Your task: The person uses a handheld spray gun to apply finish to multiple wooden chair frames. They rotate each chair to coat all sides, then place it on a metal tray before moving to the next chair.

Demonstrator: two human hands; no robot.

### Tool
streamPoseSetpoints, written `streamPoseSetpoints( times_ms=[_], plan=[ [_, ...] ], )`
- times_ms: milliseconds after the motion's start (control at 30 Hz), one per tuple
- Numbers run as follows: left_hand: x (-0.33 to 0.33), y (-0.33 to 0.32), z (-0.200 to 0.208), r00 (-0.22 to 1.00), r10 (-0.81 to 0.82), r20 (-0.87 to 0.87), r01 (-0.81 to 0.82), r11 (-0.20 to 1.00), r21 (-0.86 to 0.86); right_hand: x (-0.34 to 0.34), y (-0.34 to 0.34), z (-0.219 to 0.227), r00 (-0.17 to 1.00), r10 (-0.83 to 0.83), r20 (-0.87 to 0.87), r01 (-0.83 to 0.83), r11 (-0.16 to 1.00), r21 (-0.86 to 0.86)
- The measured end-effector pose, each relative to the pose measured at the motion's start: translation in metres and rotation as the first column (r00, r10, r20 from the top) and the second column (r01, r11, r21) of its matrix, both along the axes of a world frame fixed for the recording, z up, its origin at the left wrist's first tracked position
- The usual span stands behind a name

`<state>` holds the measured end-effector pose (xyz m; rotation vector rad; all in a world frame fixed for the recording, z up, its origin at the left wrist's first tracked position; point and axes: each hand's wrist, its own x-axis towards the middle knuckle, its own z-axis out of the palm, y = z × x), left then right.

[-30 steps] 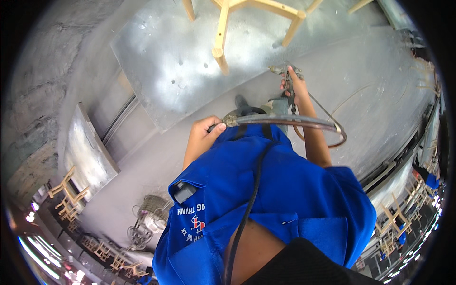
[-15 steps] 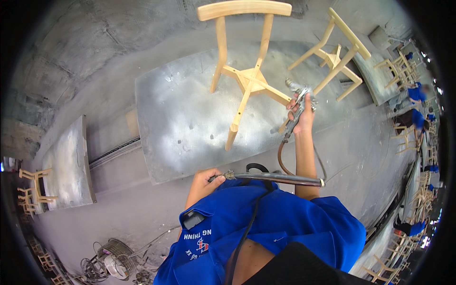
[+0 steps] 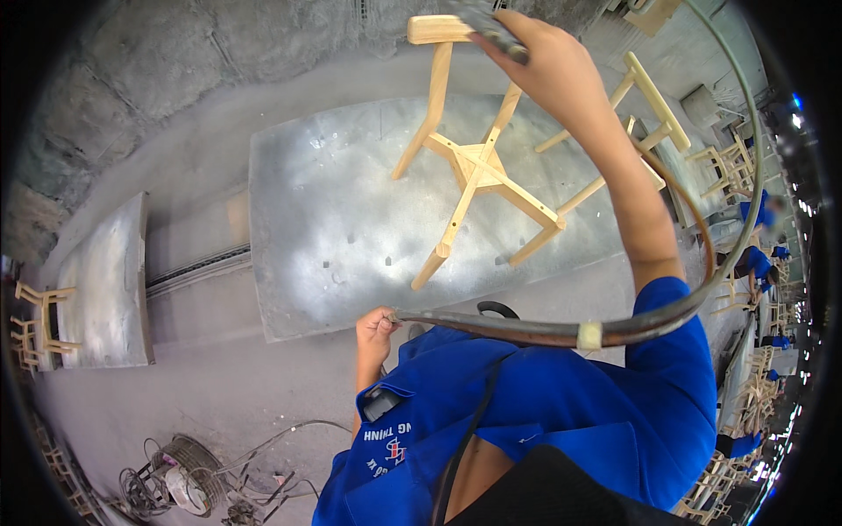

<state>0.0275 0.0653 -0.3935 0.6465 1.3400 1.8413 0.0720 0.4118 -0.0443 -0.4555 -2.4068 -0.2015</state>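
A bare wooden chair frame [image 3: 479, 172], without a seat, stands on a large grey metal-looking board [image 3: 324, 219] in front of me. My right hand [image 3: 554, 63] is raised at the chair's backrest [image 3: 436, 30], with the fingers closed round a metal spray gun [image 3: 491, 30]. The gun's front end is cut off by the upper edge and partly blurred. Low in front of my body, my left hand [image 3: 375, 328] is shut on a dark hose [image 3: 509, 330], which runs across me to the right and curves up past my right arm.
Another wooden chair frame [image 3: 653, 101] stands at the board's far right. At the left is a smaller board [image 3: 101, 289] with chair frames [image 3: 46, 320] beside it. A round caged fan [image 3: 189, 478] and loose cables lie lower left. People in blue work among chairs at the far right.
My right hand has lifted the spray gun up and away, from beside the chair's legs to its backrest. The hose has swung up in a wide loop on the right.
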Motion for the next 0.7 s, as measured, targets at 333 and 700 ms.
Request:
streamPoseSetpoints(
  times_ms=[333,700],
  plan=[
    [0.030,0.007,0.021,0.996,0.026,0.080,-0.026,1.000,0.002,-0.003,0.004,-0.008,0.972,0.082,0.222,0.014,0.917,-0.400],
    [0.032,0.037,0.087,0.986,-0.099,-0.138,0.097,0.995,-0.021,0.126,0.161,0.038,0.820,-0.566,-0.088,0.401,0.677,-0.617]
  ],
)
